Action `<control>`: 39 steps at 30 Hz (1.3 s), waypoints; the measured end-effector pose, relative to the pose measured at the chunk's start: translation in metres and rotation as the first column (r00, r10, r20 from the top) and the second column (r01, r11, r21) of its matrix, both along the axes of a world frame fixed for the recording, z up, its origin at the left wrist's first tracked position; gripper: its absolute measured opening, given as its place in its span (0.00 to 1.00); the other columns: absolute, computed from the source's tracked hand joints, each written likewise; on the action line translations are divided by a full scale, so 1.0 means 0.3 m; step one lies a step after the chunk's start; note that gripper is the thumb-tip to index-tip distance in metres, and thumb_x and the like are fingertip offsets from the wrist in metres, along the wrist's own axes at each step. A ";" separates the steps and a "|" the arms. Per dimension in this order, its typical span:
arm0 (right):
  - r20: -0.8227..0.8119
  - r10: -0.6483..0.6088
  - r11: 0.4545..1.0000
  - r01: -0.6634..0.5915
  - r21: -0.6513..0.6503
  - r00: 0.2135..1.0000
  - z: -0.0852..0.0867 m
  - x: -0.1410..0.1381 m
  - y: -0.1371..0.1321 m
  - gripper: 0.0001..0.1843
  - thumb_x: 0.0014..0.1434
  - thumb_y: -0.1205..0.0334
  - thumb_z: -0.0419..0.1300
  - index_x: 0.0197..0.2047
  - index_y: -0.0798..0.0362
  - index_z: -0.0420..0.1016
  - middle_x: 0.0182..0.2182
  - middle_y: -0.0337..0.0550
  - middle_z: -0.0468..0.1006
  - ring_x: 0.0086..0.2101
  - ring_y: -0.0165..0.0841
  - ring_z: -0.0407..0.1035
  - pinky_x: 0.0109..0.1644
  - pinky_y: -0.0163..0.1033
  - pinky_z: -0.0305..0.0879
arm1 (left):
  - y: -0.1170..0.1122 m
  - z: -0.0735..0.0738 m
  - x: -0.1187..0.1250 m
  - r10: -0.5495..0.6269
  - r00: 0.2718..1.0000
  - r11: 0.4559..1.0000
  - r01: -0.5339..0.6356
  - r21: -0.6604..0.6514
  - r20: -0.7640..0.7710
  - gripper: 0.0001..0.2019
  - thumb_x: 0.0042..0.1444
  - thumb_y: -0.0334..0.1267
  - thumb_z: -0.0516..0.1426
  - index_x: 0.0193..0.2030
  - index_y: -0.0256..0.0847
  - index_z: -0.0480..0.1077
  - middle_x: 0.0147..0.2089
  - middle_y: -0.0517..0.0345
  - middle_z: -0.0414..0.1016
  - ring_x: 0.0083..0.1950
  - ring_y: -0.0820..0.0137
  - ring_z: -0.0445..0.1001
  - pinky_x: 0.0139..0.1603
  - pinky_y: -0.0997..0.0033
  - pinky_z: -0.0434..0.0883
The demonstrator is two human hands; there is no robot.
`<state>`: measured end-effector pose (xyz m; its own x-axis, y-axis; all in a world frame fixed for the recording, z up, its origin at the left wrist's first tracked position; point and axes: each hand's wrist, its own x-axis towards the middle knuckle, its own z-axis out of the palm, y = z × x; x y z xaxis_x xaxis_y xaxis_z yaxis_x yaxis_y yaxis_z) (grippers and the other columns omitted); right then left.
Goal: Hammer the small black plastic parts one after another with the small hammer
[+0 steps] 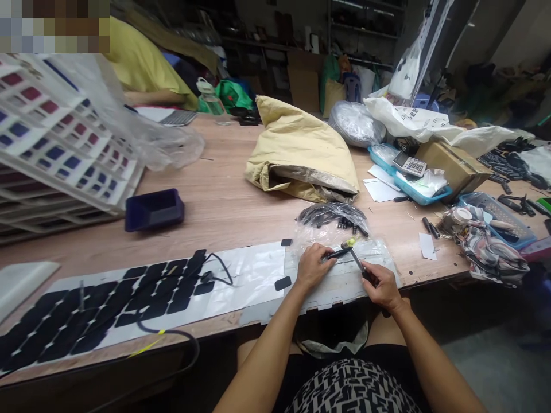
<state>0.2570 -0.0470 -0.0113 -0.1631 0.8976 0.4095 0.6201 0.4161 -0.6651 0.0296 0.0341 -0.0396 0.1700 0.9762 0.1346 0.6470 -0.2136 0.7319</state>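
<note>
My left hand is closed on a slim black piece, its fingers pinching one end over the work surface. My right hand grips a dark-handled tool with a flat silver shaft; its exact kind is too small to make out. The shaft's tip meets or nearly meets the far end of the black piece, beside a small yellow-green object. Both hands are above a pale, plastic-covered sheet at the table's front edge. Just beyond them lies a clear bag of black parts.
Black strips of dark square panels with cables lie on white sheet at left. Behind are a navy tray, a white crate and a yellow sack. Blue baskets stand right. A person in yellow sits opposite.
</note>
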 end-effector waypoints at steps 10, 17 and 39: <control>0.138 0.071 0.995 -0.079 0.058 0.988 0.020 -0.087 -0.034 0.27 0.53 0.70 0.58 0.57 0.52 0.75 0.41 0.49 0.83 0.41 0.41 0.78 0.47 0.45 0.75 | -0.004 0.021 0.002 0.005 1.000 1.000 -0.005 -0.011 0.007 0.05 0.54 0.36 0.61 0.38 0.45 0.77 0.39 0.58 0.73 0.43 0.65 0.69 0.47 0.65 0.66; 0.105 0.000 1.000 -0.002 0.011 0.994 0.026 -0.068 -0.029 0.25 0.53 0.69 0.58 0.56 0.53 0.76 0.41 0.49 0.83 0.38 0.42 0.78 0.44 0.44 0.76 | -0.002 0.012 0.000 0.001 0.999 1.000 0.000 -0.018 0.049 0.08 0.52 0.37 0.62 0.41 0.45 0.78 0.39 0.58 0.73 0.44 0.65 0.69 0.45 0.66 0.66; -0.349 -0.102 0.975 0.023 -0.221 0.932 -0.051 0.018 -0.007 0.23 0.56 0.63 0.62 0.56 0.56 0.76 0.34 0.44 0.80 0.30 0.33 0.73 0.34 0.36 0.72 | -0.222 0.114 -0.031 -0.166 0.962 0.973 0.123 0.197 0.216 0.09 0.59 0.42 0.58 0.43 0.44 0.75 0.40 0.52 0.73 0.46 0.63 0.72 0.48 0.64 0.70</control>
